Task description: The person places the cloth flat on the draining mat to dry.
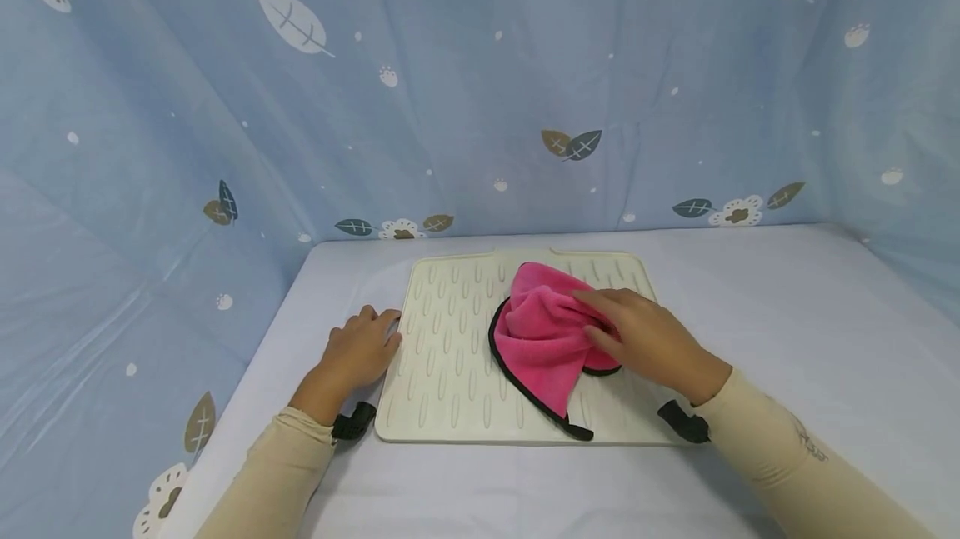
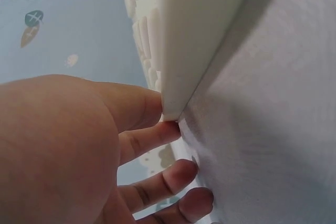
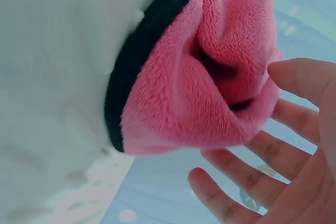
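Note:
A bright pink plush cloth (image 1: 543,331) with black edging lies bunched on a cream ridged mat (image 1: 450,372). My right hand (image 1: 656,343) is at the cloth's right side, thumb and fingers spread around a raised fold. In the right wrist view the thumb tip touches the pink cloth (image 3: 173,98), and the fingers reach loosely behind it, fairly straight. My left hand (image 1: 360,347) rests at the mat's left edge. Up close in the left wrist view, its thumb and index fingertip touch the mat's side (image 2: 194,35), while the other fingers extend to the table surface.
The mat lies flat on a white-covered table (image 1: 810,339). A blue curtain (image 1: 480,89) with leaf and flower prints hangs behind and along the left. A black loop tab (image 1: 580,431) sticks out from the cloth's front corner. Black straps show at both wrists.

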Demonstrator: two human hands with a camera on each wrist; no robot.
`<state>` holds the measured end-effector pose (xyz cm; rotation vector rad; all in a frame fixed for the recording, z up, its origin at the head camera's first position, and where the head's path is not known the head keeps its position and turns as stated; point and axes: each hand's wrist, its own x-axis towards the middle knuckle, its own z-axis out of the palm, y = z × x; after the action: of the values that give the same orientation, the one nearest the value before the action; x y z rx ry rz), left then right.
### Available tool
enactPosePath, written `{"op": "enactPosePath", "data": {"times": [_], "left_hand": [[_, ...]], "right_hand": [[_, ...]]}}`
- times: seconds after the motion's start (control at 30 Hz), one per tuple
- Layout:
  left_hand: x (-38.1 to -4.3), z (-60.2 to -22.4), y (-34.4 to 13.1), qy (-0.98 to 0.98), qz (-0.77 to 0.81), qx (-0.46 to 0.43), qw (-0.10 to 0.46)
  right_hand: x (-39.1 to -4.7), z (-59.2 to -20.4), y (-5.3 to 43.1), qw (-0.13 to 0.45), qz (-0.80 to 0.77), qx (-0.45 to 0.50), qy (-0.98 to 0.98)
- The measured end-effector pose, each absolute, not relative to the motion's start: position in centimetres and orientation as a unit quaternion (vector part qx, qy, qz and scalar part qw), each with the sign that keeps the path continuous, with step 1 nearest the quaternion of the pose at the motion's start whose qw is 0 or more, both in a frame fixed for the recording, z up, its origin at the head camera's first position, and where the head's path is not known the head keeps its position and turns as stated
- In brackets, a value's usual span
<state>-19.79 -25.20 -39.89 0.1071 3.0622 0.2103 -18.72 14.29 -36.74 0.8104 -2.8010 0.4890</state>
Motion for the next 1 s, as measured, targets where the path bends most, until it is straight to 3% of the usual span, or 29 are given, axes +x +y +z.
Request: {"op": "enactPosePath", "data": {"times": [0.23,0.53,0.63,0.83,0.9,1.0], "left_hand": [[-19.4,-39.8,-25.3,0.996,0.070,0.033,0.035],[-19.0,-39.7,-25.6,0.997,0.065,0.034,0.025],[-18.7,-39.3,-25.1,0.997,0.059,0.047,-0.015],[-17.6,-37.1,-21.0,0.978,0.066,0.133,-0.147],[-17.1,-36.5,-19.2,0.971,0.063,0.165,-0.163],[-16.4,-35.9,-16.7,0.968,0.071,0.192,-0.142]], "right_hand": [[-18.1,-36.7,15.6,0.108,0.175,0.270,-0.940],[-18.9,-37.1,16.2,0.073,0.163,0.254,-0.951],[-19.1,-37.6,16.3,0.054,0.164,0.249,-0.953],[-19.0,-37.9,16.7,0.060,0.167,0.249,-0.952],[-19.0,-37.8,16.9,0.067,0.165,0.250,-0.952],[-19.0,-37.7,17.0,0.075,0.162,0.255,-0.950]]}}
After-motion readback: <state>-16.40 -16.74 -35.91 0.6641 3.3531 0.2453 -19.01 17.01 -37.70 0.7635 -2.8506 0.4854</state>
